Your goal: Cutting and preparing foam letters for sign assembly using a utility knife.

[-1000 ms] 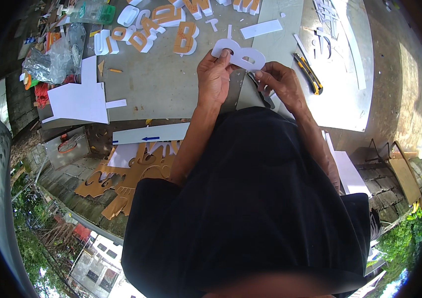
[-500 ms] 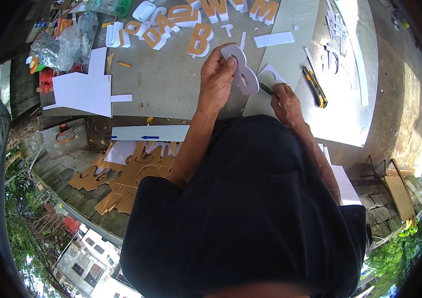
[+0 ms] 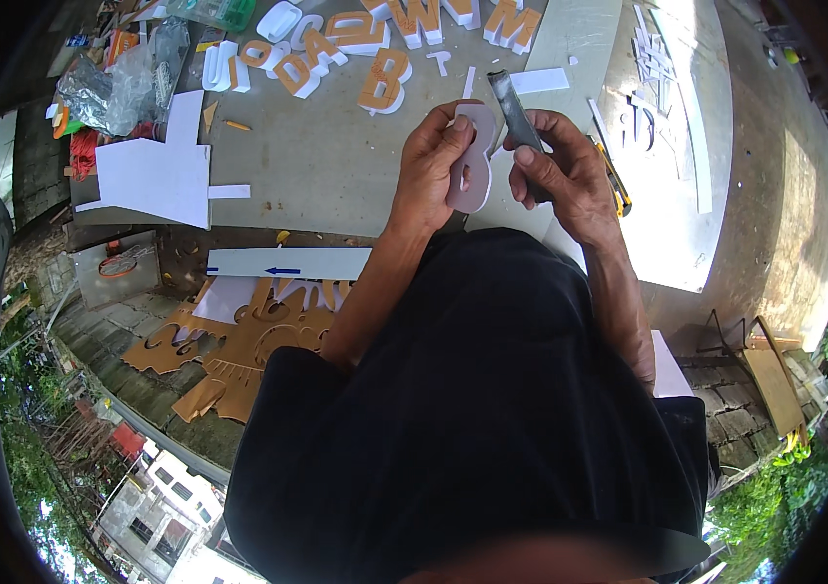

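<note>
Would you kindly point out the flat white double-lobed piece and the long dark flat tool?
Flat white double-lobed piece (image 3: 478, 156), head view: face near its waist.
Long dark flat tool (image 3: 514, 110), head view: middle of its exposed length.

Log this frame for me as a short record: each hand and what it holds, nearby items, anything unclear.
Left hand: pinches a white cut-out with two rounded lobes
Right hand: grips a dark strip-like tool, raised beside the cut-out
Contact between the two: none visible
Right of right hand: yellow-and-black utility knife, partly hidden
Beyond the hands: tan-faced block letters with white sides
Left on table: white sheet piece, orange pencil
Unclear: tool's exact kind
</note>
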### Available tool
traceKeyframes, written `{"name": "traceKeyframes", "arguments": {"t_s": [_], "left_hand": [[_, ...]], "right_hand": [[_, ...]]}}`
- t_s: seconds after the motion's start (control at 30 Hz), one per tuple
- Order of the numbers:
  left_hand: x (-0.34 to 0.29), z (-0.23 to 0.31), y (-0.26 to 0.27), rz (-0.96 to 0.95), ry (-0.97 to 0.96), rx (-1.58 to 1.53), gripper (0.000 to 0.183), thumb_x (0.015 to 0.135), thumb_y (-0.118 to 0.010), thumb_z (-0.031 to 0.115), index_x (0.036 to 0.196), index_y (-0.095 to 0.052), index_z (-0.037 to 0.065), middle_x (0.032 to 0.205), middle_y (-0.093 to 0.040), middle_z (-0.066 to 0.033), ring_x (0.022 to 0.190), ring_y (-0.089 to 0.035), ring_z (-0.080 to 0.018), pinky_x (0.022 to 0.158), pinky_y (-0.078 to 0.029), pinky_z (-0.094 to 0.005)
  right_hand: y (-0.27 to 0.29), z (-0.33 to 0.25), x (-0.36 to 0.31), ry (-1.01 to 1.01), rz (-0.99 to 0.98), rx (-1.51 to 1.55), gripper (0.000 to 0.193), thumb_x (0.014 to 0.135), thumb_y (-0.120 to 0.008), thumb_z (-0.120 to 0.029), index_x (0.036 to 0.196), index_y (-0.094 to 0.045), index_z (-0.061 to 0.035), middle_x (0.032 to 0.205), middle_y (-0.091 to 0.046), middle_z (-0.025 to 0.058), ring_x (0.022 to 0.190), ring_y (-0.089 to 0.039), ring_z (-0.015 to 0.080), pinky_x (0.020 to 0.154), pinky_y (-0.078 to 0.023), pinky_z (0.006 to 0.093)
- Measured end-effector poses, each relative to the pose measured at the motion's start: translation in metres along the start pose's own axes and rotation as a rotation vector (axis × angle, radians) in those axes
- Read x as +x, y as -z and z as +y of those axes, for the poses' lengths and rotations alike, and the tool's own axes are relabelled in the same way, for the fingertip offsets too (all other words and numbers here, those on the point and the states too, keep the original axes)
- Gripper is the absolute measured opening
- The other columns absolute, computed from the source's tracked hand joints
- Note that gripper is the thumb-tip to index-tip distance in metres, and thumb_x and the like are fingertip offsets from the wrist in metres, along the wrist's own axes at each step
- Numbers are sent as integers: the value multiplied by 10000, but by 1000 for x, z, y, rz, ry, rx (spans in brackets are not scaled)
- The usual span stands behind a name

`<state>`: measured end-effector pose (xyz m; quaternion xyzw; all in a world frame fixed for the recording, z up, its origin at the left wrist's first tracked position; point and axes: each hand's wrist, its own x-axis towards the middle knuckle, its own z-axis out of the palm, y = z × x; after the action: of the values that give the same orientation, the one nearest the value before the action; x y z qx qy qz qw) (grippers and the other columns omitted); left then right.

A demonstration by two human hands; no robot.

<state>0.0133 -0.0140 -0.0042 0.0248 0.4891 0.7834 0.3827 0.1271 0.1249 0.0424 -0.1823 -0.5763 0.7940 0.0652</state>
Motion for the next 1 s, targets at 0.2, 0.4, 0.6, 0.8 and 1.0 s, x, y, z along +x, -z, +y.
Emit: {"name": "traceKeyframes", "arguments": {"t_s": [0.2, 0.4, 0.6, 0.8, 1.0], "left_hand": [[1, 10, 13, -270, 43, -187, 325, 1069, -504, 297, 1176, -600, 6, 751, -609, -38, 485, -479, -61, 459, -366, -217], [9, 9, 15, -269, 27, -41, 440, 1082, -441, 391, 1204, -579, -9, 614, -556, -27, 406, -412, -58, 421, -328, -221], [16, 10, 15, -228, 71, 192, 482, 1038, -518, 468, 1086, -689, 20, 577, -577, -28, 395, -425, -56, 416, -339, -203], [16, -6, 18, -115, -36, 175, 291, 913, -759, 299, 1007, -731, 25, 808, -692, -20, 691, -616, -76, 577, -468, -223], [23, -17, 39, -177, -170, -71, 233, 929, -738, 249, 1031, -704, 42, 885, -704, -17, 803, -630, -90, 739, -507, -268]], "right_hand": [[8, 7, 3, -76, -2, 296, 286, 961, -678, -133, 1148, -569, 54, 901, -696, 163, 721, -716, 229, 635, -587, 322], [20, 14, 0, -129, -30, 240, 204, 955, -680, -112, 1070, -597, 35, 847, -715, 155, 694, -716, 210, 605, -581, 297], [15, 7, -4, -212, 2, 27, 232, 955, -692, -154, 1090, -616, 20, 827, -711, 127, 688, -700, 171, 602, -563, 282], [18, 24, -2, -18, 107, -522, 313, 971, -679, -221, 1140, -631, 38, 937, -707, 127, 746, -702, 181, 634, -554, 309], [18, 18, -9, -95, 108, -44, 464, 1064, -487, -367, 1192, -594, 66, 950, -699, 167, 816, -733, 249, 690, -603, 330]]}}
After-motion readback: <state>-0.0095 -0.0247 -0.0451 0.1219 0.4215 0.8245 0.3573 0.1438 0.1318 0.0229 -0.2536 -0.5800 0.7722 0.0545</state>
